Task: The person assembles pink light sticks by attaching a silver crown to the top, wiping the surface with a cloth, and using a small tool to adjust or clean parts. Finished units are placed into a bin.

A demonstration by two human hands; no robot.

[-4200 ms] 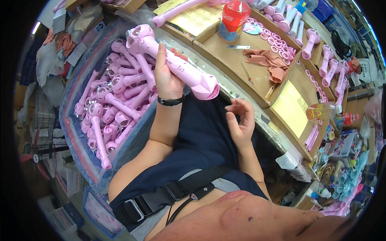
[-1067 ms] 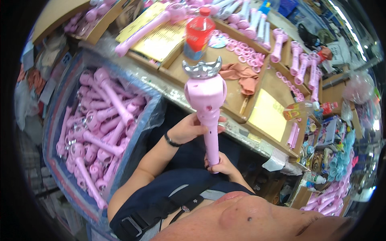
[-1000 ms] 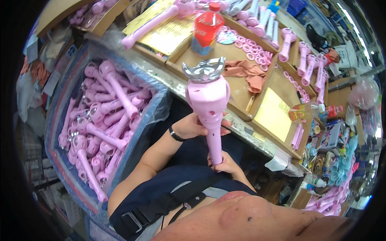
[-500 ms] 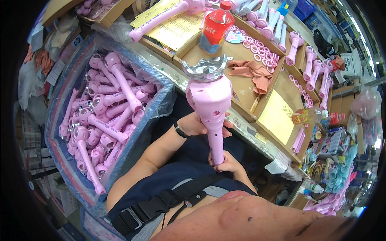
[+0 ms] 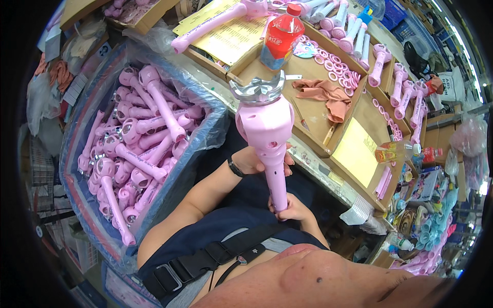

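A pink toy wand (image 5: 263,123) with a silver crown-shaped top (image 5: 258,91) stands nearly upright in front of me. Its bulbous head narrows into a slim handle. My left hand (image 5: 250,160) wraps around the handle from behind, just under the head, with fingertips showing on the right side. Lower down, my right hand (image 5: 294,208) grips the handle's bottom end. Both hands are closed on this one wand, which is held off the table edge.
At left, a blue lined bin (image 5: 221,110) holds many similar wands. Cardboard trays (image 5: 321,150) on the table hold pink rings (image 5: 336,69), an orange cloth (image 5: 334,100), a red-capped bottle (image 5: 282,38) and yellow paper (image 5: 354,151). Another bottle (image 5: 395,151) lies at right.
The wand's crowned top has tipped slightly to the left, while both hands keep their grip. The surroundings have shifted a little to the right in the picture.
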